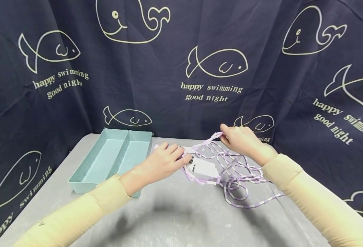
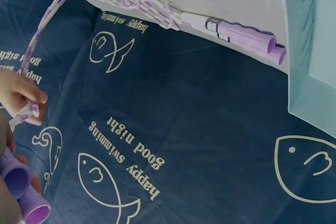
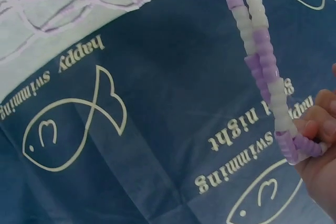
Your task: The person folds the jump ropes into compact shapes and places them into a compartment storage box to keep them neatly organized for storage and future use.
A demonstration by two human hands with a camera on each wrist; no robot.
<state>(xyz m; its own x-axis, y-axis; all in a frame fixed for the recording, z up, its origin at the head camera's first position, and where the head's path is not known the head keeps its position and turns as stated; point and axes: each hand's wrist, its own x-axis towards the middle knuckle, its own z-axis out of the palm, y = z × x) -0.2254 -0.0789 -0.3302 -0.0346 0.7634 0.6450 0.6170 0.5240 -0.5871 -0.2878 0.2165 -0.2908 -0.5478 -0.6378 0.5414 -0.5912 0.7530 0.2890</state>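
My left hand (image 1: 159, 164) grips a pair of jump rope handles (image 1: 204, 168); their white ends with black marks stick out to its right. In the left wrist view, the purple hollow ends of these handles (image 2: 35, 208) show at the lower left. Raised to the right, my right hand (image 1: 244, 142) pinches a doubled length of purple-and-white beaded rope (image 3: 268, 61), which slopes down leftward. Loops of beaded rope (image 1: 240, 206) lie tangled on the table below it. A second pair of purple-and-white handles (image 2: 247, 38) rests on the table behind my left hand.
A pale teal tray (image 1: 76, 185) with two long compartments stands on the left of the grey table (image 1: 169, 223), beside my left forearm. A dark blue curtain (image 1: 169, 75) printed with whales and fish hangs behind and at both sides.
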